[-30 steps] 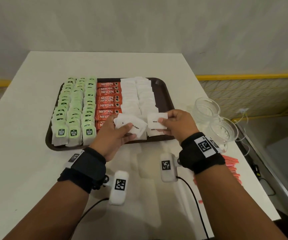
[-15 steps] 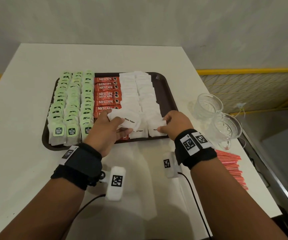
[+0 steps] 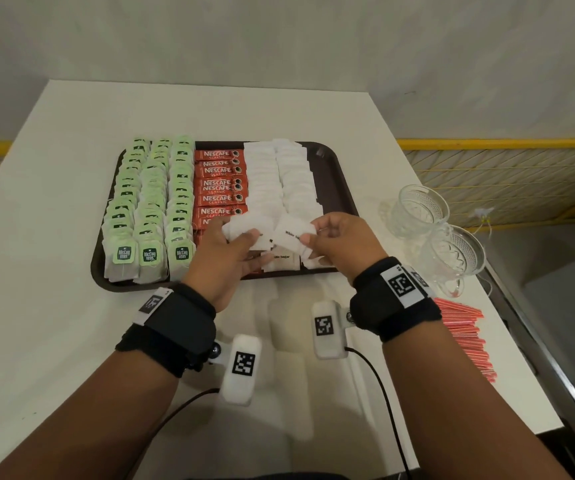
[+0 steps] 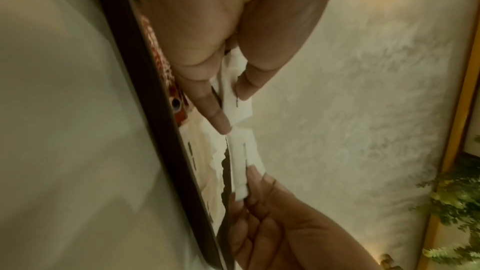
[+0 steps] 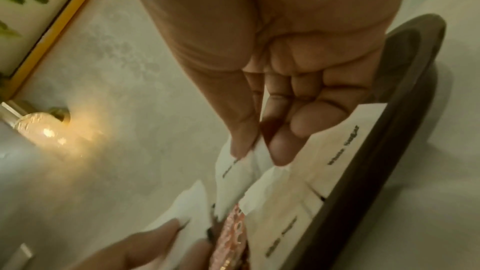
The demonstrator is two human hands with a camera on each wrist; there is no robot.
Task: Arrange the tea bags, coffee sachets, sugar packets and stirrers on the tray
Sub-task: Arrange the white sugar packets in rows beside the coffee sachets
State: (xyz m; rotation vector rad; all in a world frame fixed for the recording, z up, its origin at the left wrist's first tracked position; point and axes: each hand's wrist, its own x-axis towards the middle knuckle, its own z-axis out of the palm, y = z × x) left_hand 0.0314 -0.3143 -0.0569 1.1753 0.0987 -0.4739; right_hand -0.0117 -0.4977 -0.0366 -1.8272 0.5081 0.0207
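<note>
A dark brown tray (image 3: 336,181) holds rows of green tea bags (image 3: 147,202), red coffee sachets (image 3: 218,183) and white sugar packets (image 3: 279,178). Just above the tray's near edge my left hand (image 3: 234,237) grips a small stack of white sugar packets (image 3: 251,226). My right hand (image 3: 317,233) pinches one sugar packet (image 3: 291,232) by its edge beside that stack. The left wrist view shows my left fingers (image 4: 215,110) pinching packets (image 4: 239,106). My thumb and fingers (image 5: 278,151) squeeze a packet (image 5: 233,176) in the right wrist view. Red stirrers (image 3: 466,334) lie on the table at the right.
Two clear glass cups (image 3: 417,209) (image 3: 455,258) stand to the right of the tray, near the table's right edge. The white table (image 3: 54,306) runs bare in front of the tray. A yellow rail (image 3: 500,143) lies beyond the table at the right.
My right hand went down to the near end of the packet row, then came up again and now pinches a packet next to the left hand's stack. The left hand stayed about in place.
</note>
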